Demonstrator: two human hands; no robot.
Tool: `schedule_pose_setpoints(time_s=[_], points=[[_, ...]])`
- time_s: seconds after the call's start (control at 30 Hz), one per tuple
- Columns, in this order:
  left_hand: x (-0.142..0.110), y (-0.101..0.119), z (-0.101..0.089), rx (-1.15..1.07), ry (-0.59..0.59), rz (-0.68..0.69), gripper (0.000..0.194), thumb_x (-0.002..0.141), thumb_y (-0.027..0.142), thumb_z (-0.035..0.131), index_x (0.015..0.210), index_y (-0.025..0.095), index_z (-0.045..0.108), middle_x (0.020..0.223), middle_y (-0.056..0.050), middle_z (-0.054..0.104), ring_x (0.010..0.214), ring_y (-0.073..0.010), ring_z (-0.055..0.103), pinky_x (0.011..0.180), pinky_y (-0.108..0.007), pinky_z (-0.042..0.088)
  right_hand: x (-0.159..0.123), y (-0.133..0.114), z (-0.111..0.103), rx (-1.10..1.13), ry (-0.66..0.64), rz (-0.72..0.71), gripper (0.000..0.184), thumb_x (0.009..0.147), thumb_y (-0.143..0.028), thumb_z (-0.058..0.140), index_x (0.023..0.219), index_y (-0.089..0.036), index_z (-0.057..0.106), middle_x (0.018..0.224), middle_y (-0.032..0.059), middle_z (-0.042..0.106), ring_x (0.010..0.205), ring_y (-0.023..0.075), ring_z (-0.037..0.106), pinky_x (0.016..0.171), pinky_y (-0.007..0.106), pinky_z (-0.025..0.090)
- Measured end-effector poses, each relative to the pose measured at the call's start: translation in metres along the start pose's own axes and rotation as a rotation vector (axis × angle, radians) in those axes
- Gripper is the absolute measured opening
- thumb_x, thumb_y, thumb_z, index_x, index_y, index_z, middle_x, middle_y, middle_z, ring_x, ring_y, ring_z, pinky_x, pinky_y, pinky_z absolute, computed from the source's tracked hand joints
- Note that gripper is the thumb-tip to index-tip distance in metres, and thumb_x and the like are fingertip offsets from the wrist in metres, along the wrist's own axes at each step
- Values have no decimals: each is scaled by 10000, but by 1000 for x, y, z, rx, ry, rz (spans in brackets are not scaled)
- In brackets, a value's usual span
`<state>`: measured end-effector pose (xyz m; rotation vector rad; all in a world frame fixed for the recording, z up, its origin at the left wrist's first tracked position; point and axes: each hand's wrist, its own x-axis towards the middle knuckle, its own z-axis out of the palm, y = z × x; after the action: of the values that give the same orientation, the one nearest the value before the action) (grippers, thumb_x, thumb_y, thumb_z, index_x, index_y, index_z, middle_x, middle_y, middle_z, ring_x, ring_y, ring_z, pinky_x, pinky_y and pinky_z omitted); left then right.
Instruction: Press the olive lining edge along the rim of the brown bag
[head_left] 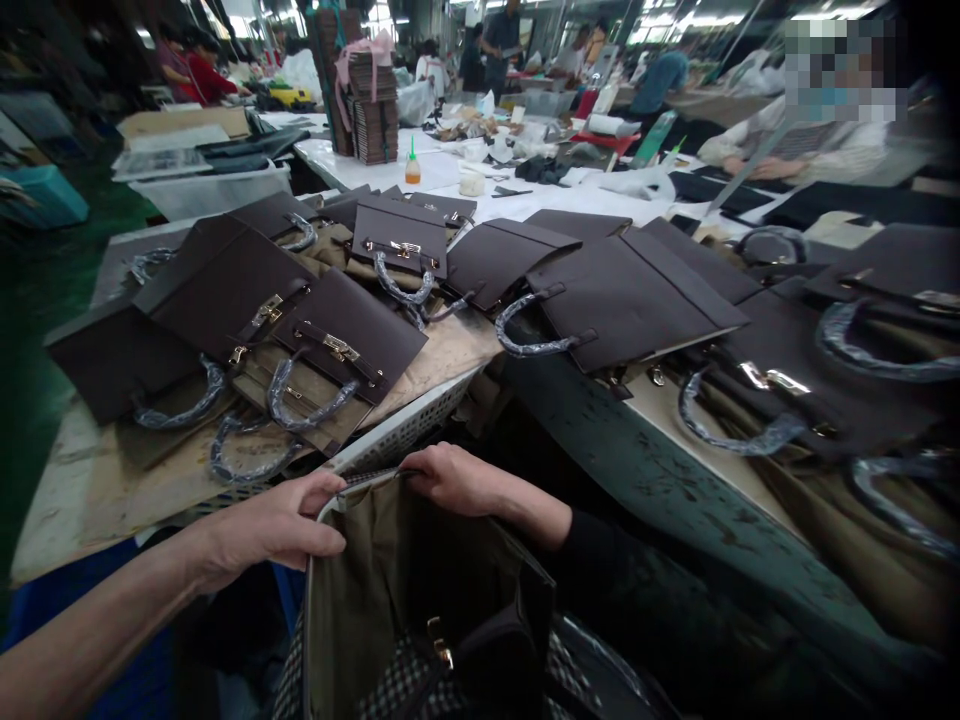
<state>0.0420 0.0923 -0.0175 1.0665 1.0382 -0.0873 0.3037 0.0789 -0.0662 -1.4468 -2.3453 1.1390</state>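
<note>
A dark brown handbag (420, 610) with an olive lining stands open in front of me, low in the head view. My left hand (274, 525) pinches its near left rim, fingers closed on the edge. My right hand (454, 478) grips the far rim, fingers curled over it. A gold clasp (441, 642) shows on the bag's flap inside. Just beyond my hands lies a table edge with a perforated white tray (409, 428).
Several flat brown handbags (341, 340) with plastic-wrapped handles (525, 345) cover the worktable (90, 480). A larger one (637, 295) lies to the right. Other people sit at the far tables; a person (810, 140) works at upper right. A glue bottle (412, 165) stands further back.
</note>
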Motion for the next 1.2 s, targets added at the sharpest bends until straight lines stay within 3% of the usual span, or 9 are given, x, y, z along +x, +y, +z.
schedule_pose_setpoints(time_s=[0.2,0.3,0.47,0.57,0.67,0.77,0.87,1.07,1.2], points=[[-9,-10,-3,-25,-71,123,438,682,129,603,1105,239,633,1140,-31,710,1125,-280,636,943,-367,498,-16,-11,-19,67,-70,-138,333,852,-153,561,1154,-181,698,917,41,721,766,155,599,674,233,404],[-8,-15,-4,-9,-113,144,436,679,107,580,1088,244,647,1135,-23,708,1120,-260,632,919,-335,495,-24,-9,-26,99,-159,-208,287,876,-191,566,1129,-169,698,915,33,714,787,154,594,700,235,412],[16,-24,-3,-5,-99,130,390,653,115,577,1027,221,618,1062,-21,705,1026,-236,651,872,-318,498,-21,11,-13,151,-246,-160,324,857,-122,508,1135,-157,671,949,32,697,818,153,595,739,247,430],[29,-25,-5,-35,-123,122,366,654,119,577,1005,220,599,1039,-22,697,993,-238,653,846,-326,507,-18,18,-5,242,-241,-124,491,770,-33,505,1236,-151,607,1036,45,679,885,163,597,786,260,453],[33,-24,-8,-70,-164,132,356,679,95,571,1012,219,592,1048,-23,691,992,-227,645,838,-314,502,-14,16,-6,335,-170,-185,613,749,-51,603,1342,-171,505,1218,75,618,1050,191,574,908,299,454],[34,-21,-9,-78,-184,133,358,698,66,563,1023,216,582,1052,-19,687,997,-214,637,849,-308,493,-6,12,-8,346,-104,-319,520,797,-180,711,1286,-173,535,1259,90,563,1125,199,539,972,314,435],[33,-21,-9,-88,-197,135,352,701,52,562,1013,214,570,1059,-20,684,1016,-215,635,865,-316,490,7,11,-7,312,-105,-420,379,842,-204,702,1205,-180,597,1208,76,555,1093,182,540,957,297,437],[34,-26,-13,-79,-176,176,371,693,37,557,1013,224,575,1095,-15,673,1095,-214,614,908,-308,480,27,9,-2,259,-144,-471,242,853,-231,706,1080,-164,655,1092,52,570,985,162,558,867,259,450],[32,-30,-15,-79,-154,158,345,706,70,575,1014,226,573,1063,-11,673,1058,-216,627,862,-293,495,30,6,1,242,-147,-426,217,852,-287,715,1023,-159,674,1033,39,601,939,157,568,828,250,444]])
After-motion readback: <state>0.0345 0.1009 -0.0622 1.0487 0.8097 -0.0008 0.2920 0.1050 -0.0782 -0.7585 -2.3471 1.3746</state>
